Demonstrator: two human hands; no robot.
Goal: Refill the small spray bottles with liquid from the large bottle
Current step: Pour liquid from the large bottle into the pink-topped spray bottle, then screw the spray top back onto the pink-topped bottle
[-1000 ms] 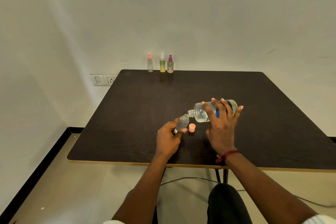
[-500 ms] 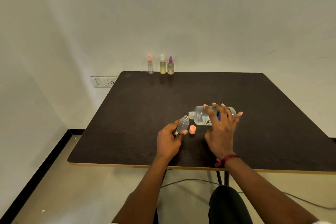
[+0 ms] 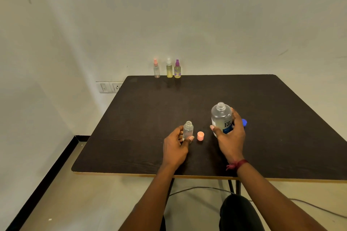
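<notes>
Left hand (image 3: 175, 149) has its fingers wrapped around the small open bottle (image 3: 188, 130), upright on the surface (image 3: 150, 114). Right hand (image 3: 230, 138) grips the big bottle (image 3: 221, 117) upright, pink cap (image 3: 200, 136) sitting between them.

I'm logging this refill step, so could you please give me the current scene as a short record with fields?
left hand: holds the small bottle, upright, uncapped
right hand: grips the large bottle, upright, uncapped
pink cap: on the table, between the two bottles
blue cap: on the table, just beyond the right hand
far edge: pink-topped spray bottle, white-topped spray bottle, purple-topped spray bottle, standing in a row
</notes>
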